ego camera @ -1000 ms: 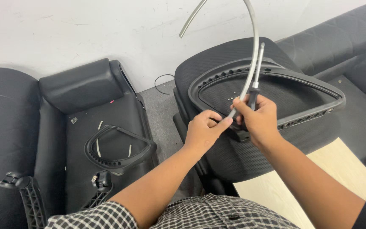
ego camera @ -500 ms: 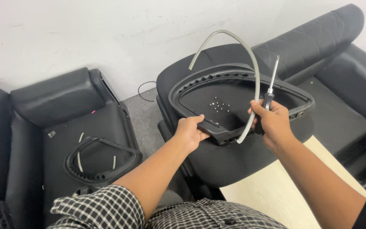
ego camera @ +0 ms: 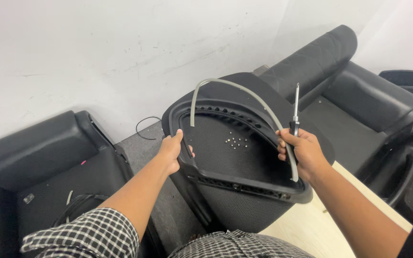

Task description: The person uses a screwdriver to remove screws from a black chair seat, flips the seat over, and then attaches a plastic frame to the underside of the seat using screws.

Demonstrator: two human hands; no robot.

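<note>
Open room above the black frame; grey tube arches across it, sofas crowd both sides

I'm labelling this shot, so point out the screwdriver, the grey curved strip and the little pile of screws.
screwdriver (ego camera: 296, 102): head view, on its metal shaft above the right hand (ego camera: 302, 152).
grey curved strip (ego camera: 244, 91): head view, on the top of its arc.
pile of screws (ego camera: 237, 142): head view, middle of the cluster on the mesh.

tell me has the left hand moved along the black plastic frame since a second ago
Yes. The left hand has slid away from the right hand, from the black plastic frame's near edge to its left rim.
</note>
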